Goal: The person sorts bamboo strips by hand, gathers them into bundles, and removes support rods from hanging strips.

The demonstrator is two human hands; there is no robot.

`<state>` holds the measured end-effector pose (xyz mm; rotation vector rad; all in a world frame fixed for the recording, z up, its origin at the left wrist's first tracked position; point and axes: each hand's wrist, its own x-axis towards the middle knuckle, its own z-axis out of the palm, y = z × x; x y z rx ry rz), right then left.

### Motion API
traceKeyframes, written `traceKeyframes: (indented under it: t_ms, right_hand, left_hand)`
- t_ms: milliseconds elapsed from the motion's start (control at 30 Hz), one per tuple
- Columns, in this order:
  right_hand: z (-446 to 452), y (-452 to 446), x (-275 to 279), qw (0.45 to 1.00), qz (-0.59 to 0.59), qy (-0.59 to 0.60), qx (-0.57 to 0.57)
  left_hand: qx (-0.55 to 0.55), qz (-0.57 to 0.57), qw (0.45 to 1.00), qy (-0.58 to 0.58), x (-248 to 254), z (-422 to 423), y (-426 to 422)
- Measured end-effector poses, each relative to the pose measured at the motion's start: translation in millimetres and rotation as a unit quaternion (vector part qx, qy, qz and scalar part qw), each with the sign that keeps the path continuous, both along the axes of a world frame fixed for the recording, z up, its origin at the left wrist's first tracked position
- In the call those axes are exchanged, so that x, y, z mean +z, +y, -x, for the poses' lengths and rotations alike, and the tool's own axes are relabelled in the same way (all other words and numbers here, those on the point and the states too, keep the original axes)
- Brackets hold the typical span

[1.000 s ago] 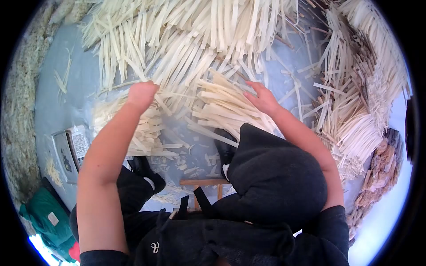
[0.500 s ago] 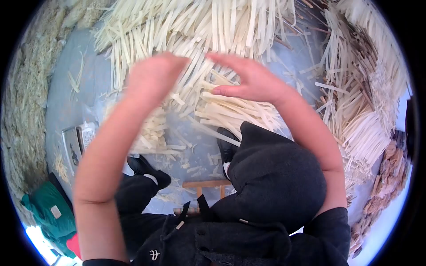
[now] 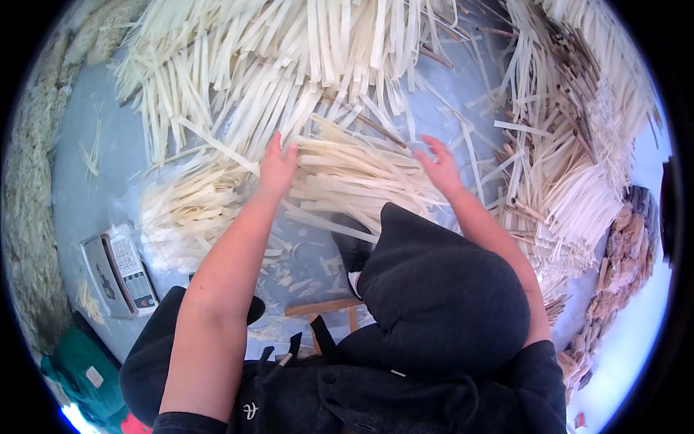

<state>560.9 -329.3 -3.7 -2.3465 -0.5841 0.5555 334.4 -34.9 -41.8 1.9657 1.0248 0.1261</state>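
Left hand (image 3: 277, 166) and right hand (image 3: 441, 171) — fingers spread, grasping nothing — flank one roughly gathered bundle (image 3: 354, 172) on the floor (image 3: 76, 192); a pile (image 3: 189, 206) lies nearer its left edge, many strips (image 3: 340, 43) ungathered toward the far edge.

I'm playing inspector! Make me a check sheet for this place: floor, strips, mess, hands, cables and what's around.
Surface: bluish-grey floor, partly covered.
Main things: middle strip pile, second strip pile to its left, large strip heap beyond.
Clutter: small pale scraps; brown sticks by the heap's right side.
Hands: left hand open at the middle pile's left end; right hand open near its right end; touch unclear.
Cables: nothing seen.
Surroundings: keypad device at left, green item lower left, rough material along the left edge.
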Motion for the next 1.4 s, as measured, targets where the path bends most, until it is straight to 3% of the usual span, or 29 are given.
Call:
traceKeyframes:
  t_ms: [33, 100, 133, 200, 233, 267, 300, 367, 433, 500, 600, 667, 700, 733, 767, 800, 867, 900, 967, 1033, 1100, 1167, 1233, 1300, 1367, 1400]
  right_hand:
    - [-17, -28, -26, 0.994, 0.058, -0.071, -0.061]
    - [-43, -80, -55, 0.969, 0.177, 0.043, -0.168]
    - [-33, -80, -47, 0.968, 0.181, 0.046, -0.169]
    - [-5, -67, -15, 0.877, 0.171, 0.288, -0.346]
    - [1, -67, -19, 0.876, 0.172, 0.289, -0.346]
    - [6, -67, -26, 0.865, 0.089, 0.370, -0.328]
    - [9, -68, -31, 0.841, 0.007, 0.447, -0.305]
    - [-4, -64, -8, 0.852, 0.041, 0.439, -0.282]
    - [-14, -58, 1, 0.863, 0.076, 0.429, -0.257]
    - [-25, -51, 2, 0.893, 0.110, 0.332, -0.283]
    - [-17, -29, -5, 0.910, 0.087, 0.301, -0.273]
    - [-16, -15, 0, 0.921, 0.095, 0.311, -0.214]
    - [-16, -11, 2, 0.928, 0.104, 0.319, -0.159]
    - [-21, -19, -11, 0.928, 0.101, 0.320, -0.159]
    - [-33, -35, -35, 0.965, 0.147, 0.179, -0.123]
    - [-41, -46, -50, 0.978, 0.189, 0.034, -0.083]
    - [-45, -44, -33, 0.987, 0.153, -0.013, -0.056]
    - [-45, -39, -25, 0.991, 0.115, -0.068, -0.033]
    - [-43, -42, -21, 0.990, 0.123, -0.048, -0.055]
    - [-49, -59, -19, 0.987, 0.134, -0.038, -0.076]
    - [-47, -87, -27, 0.954, 0.258, 0.078, -0.132]
    - [-8, -85, 11, 0.921, 0.181, 0.213, -0.272]
    - [20, -107, 14, 0.890, 0.154, 0.288, -0.318]
    - [50, -145, -25, 0.918, 0.102, 0.246, -0.293]
    - [69, -188, -100, 0.914, 0.105, 0.282, -0.273]
    - [75, -180, -112, 0.910, 0.104, 0.307, -0.258]
  left_hand:
    - [0.002, -0.015, 1.000, -0.002, -1, -7, 4]
    - [0.011, 0.033, 0.999, 0.005, -4, -21, 8]
    - [0.007, 0.064, 0.998, -0.010, -9, -28, 6]
    - [0.002, 0.095, 0.995, -0.025, -17, -37, -10]
    - [-0.065, 0.087, 0.994, -0.017, -20, -38, -27]
    - [-0.133, 0.078, 0.988, -0.009, -22, -39, -35]
    - [-0.133, 0.081, 0.988, -0.007, -26, -39, -33]
    - [-0.004, 0.088, 0.996, 0.026, -21, -44, -24]
    - [0.034, 0.077, 0.996, -0.001, -24, -48, -3]
    - [0.076, 0.065, 0.994, -0.036, -25, -66, 12]
    - [0.023, 0.035, 0.996, -0.080, -10, -84, 16]
    - [-0.174, 0.249, 0.952, 0.023, 18, -92, 7]
    - [-0.174, 0.245, 0.953, 0.023, 17, -91, 5]
    - [-0.195, 0.147, 0.970, 0.015, 10, -89, 2]
    - [-0.213, 0.047, 0.976, 0.007, 7, -86, 0]
    - [-0.214, 0.044, 0.976, 0.010, 9, -81, 2]
    - [-0.041, -0.002, 0.996, -0.084, 10, -52, 10]
    - [-0.042, -0.007, 0.996, -0.078, 12, -34, 13]
    - [0.020, 0.055, 0.995, -0.079, 14, 12, 8]
    - [0.071, 0.107, 0.992, 0.001, -1, 52, -8]
    - [0.044, 0.036, 0.996, 0.075, -29, 87, -31]
    - [0.090, 0.080, 0.990, 0.069, -52, 103, -58]
    - [0.139, 0.125, 0.981, 0.059, -62, 101, -78]
    - [0.057, 0.089, 0.991, 0.078, -64, 93, -93]
    - [-0.004, 0.087, 0.989, 0.116, -48, 81, -105]
    - [0.022, 0.164, 0.984, 0.065, -40, 79, -111]
